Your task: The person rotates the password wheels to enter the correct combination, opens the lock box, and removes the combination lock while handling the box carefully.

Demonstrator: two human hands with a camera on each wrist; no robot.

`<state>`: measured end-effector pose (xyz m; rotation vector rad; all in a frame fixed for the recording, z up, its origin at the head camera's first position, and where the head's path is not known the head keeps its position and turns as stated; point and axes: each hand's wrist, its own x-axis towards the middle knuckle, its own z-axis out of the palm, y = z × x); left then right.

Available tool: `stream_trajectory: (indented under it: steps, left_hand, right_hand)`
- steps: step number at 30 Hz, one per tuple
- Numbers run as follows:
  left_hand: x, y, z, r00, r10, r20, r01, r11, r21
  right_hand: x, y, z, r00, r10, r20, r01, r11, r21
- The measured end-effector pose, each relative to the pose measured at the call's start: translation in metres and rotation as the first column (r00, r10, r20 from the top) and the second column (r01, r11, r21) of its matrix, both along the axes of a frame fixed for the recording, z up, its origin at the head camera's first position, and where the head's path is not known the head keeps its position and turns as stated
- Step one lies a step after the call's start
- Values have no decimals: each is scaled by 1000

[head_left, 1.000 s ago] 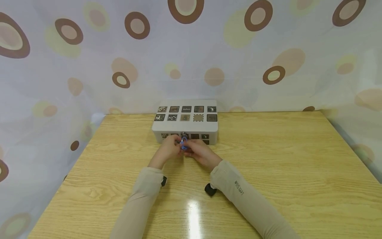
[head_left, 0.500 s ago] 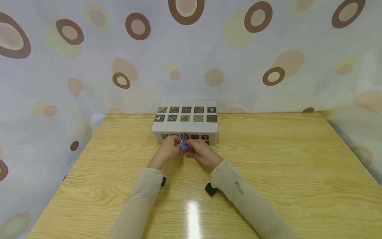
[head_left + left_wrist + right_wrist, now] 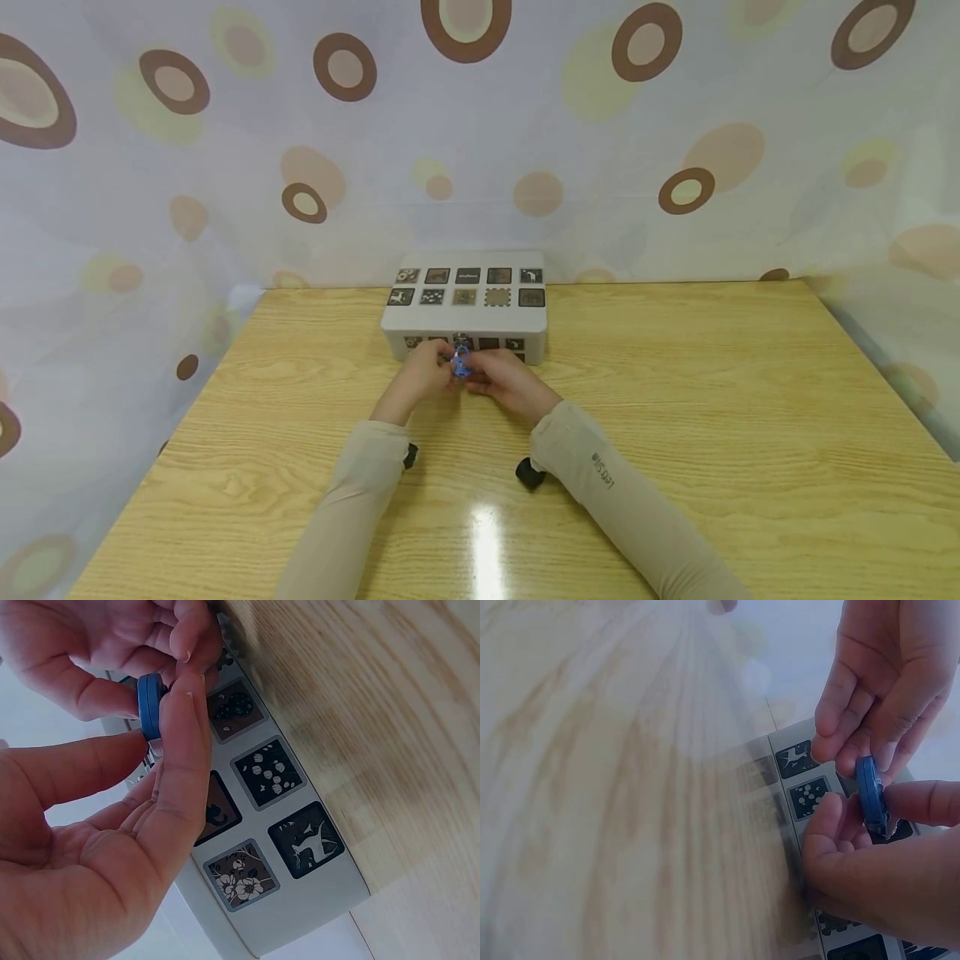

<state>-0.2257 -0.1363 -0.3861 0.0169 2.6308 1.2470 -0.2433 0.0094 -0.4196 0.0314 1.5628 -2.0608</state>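
A small blue padlock (image 3: 461,364) with a rounded body and loop is held between both hands, right in front of the metal latch (image 3: 461,338) on a white box (image 3: 464,317). My left hand (image 3: 424,372) pinches the padlock's left side between thumb and fingers. From the other side, my right hand (image 3: 510,382) grips it with thumb and curled fingers. The left wrist view shows the padlock (image 3: 151,706) edge-on, with fingertips covering part of it. A shiny metal part shows beside its blue body (image 3: 870,791) in the right wrist view.
The box has square animal and flower pictures on its lid and front. It stands at the back of a wooden table (image 3: 697,400), close to a spotted curtain (image 3: 480,125). Dark wrist devices (image 3: 530,474) sit under the sleeves.
The padlock has turned slightly between the fingers, and more of its blue body shows now. The right thumb has shifted a little to the right; the box stays in place.
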Motion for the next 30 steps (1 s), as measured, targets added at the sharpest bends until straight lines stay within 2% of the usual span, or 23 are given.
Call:
stream_trajectory:
  steps: [7, 16, 24, 30]
  left_hand:
    - [-1, -1, -2, 1000, 3, 1, -3, 1000, -18]
    - [-1, -1, -1, 1000, -3, 7, 3, 1000, -15]
    - [-1, -1, 0, 1000, -2, 4, 2, 1000, -13]
    - [0, -1, -1, 1000, -14, -28, 13, 1000, -23]
  right_hand:
    - [-1, -1, -1, 1000, 0, -1, 0, 1000, 29]
    - [-2, 0, -3, 999, 40, -16, -39, 999, 29]
    - [-4, -1, -3, 999, 52, -14, -51, 995, 84]
    - [-4, 1, -3, 998, 53, -26, -52, 997, 58]
